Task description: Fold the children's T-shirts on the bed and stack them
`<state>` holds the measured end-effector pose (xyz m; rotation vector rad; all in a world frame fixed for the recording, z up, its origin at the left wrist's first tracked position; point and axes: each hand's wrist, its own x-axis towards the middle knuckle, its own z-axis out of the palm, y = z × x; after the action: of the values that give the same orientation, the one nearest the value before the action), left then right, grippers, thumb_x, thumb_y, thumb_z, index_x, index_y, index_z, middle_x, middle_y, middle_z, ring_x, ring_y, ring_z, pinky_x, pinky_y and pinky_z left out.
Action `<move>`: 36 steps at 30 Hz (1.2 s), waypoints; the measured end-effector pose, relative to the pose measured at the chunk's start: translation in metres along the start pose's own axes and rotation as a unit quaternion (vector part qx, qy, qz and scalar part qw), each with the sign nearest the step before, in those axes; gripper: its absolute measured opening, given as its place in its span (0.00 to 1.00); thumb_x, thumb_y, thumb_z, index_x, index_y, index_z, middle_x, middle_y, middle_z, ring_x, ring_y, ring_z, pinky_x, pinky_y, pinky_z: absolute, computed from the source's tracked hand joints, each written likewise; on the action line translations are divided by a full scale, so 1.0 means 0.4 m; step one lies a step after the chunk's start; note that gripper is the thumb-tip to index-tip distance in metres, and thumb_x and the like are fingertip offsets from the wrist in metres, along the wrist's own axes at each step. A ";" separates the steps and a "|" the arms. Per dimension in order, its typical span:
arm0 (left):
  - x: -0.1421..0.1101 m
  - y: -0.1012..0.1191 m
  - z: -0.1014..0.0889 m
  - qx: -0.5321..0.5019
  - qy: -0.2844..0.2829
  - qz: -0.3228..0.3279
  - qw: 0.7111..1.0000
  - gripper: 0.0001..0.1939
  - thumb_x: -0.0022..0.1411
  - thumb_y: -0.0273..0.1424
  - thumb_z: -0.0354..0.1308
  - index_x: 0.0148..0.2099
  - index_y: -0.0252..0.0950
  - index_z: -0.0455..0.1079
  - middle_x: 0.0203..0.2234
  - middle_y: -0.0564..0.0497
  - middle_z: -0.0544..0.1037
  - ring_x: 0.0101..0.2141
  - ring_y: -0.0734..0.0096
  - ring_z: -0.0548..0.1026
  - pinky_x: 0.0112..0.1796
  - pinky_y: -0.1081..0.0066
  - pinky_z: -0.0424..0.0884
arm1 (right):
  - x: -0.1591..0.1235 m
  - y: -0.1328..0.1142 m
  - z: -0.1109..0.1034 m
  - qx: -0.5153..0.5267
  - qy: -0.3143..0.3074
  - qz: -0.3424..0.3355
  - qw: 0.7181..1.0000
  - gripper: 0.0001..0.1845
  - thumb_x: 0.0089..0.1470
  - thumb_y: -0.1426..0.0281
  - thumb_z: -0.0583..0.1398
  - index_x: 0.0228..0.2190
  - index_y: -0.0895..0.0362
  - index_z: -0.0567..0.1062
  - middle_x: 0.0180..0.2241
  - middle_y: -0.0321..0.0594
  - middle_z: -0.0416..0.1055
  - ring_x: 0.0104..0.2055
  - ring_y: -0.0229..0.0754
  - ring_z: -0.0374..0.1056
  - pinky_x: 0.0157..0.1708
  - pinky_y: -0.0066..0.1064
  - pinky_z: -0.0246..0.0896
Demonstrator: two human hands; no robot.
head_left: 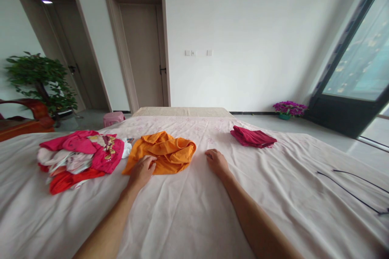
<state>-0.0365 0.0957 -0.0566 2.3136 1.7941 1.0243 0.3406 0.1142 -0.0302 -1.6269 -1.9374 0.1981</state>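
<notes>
A crumpled orange garment [170, 151] lies on the sheet in front of me. My left hand [143, 170] rests at its near left edge, fingers curled and closed on the cloth. To the right of the garment, apart from it, my right hand [217, 161] is against the sheet. Its fingers are bent together and nothing shows in them. A folded dark red cloth item [253, 137] sits beyond my right hand. At the left is a loose heap of pink, red and white clothes [80, 153], close beside the orange garment.
A pale pink sheet [182, 218] covers the broad surface under my hands. Dark-armed glasses [349, 192] lie at the right. Beyond the far edge stand a pink stool [113, 118], a leafy plant [39, 81] and purple flowers [288, 108] in a pot.
</notes>
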 end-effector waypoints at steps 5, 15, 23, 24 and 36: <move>0.000 0.002 -0.003 -0.001 -0.004 0.000 1.000 0.13 0.64 0.32 0.50 0.46 0.38 0.72 0.46 0.46 0.77 0.49 0.60 0.74 0.53 0.58 0.69 | -0.002 -0.005 -0.006 0.002 0.000 -0.001 1.000 0.16 0.56 0.72 0.55 0.42 0.53 0.79 0.47 0.40 0.75 0.51 0.42 0.68 0.53 0.28 0.56; 0.000 0.006 -0.006 -0.007 0.007 0.001 1.000 0.12 0.62 0.32 0.51 0.45 0.38 0.73 0.44 0.46 0.77 0.48 0.60 0.75 0.52 0.59 0.70 | -0.001 -0.002 -0.003 0.001 -0.007 0.003 1.000 0.16 0.56 0.72 0.55 0.43 0.53 0.79 0.48 0.40 0.75 0.51 0.42 0.68 0.53 0.28 0.56; 0.000 -0.011 0.003 -0.001 0.002 0.011 1.000 0.12 0.64 0.31 0.52 0.46 0.37 0.73 0.45 0.45 0.77 0.49 0.60 0.74 0.53 0.60 0.69 | 0.000 0.003 0.001 0.004 -0.003 -0.007 1.000 0.16 0.56 0.73 0.56 0.43 0.54 0.79 0.48 0.41 0.75 0.51 0.41 0.68 0.54 0.28 0.56; 0.000 -0.011 0.004 0.000 0.001 0.008 1.000 0.12 0.64 0.31 0.52 0.46 0.37 0.73 0.45 0.45 0.77 0.49 0.59 0.74 0.53 0.60 0.69 | 0.000 0.003 0.001 0.003 -0.004 -0.006 1.000 0.16 0.56 0.73 0.56 0.43 0.54 0.79 0.48 0.41 0.75 0.51 0.41 0.68 0.54 0.28 0.56; 0.000 0.001 -0.002 0.000 0.004 0.010 1.000 0.13 0.63 0.32 0.50 0.46 0.39 0.73 0.45 0.47 0.77 0.49 0.61 0.74 0.53 0.60 0.69 | 0.000 -0.006 -0.007 -0.008 -0.017 -0.007 1.000 0.17 0.56 0.73 0.55 0.43 0.53 0.79 0.49 0.40 0.75 0.52 0.42 0.68 0.54 0.29 0.56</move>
<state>-0.0365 0.0953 -0.0557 2.3368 1.7773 1.0381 0.3401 0.1128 -0.0268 -1.6303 -1.9807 0.2059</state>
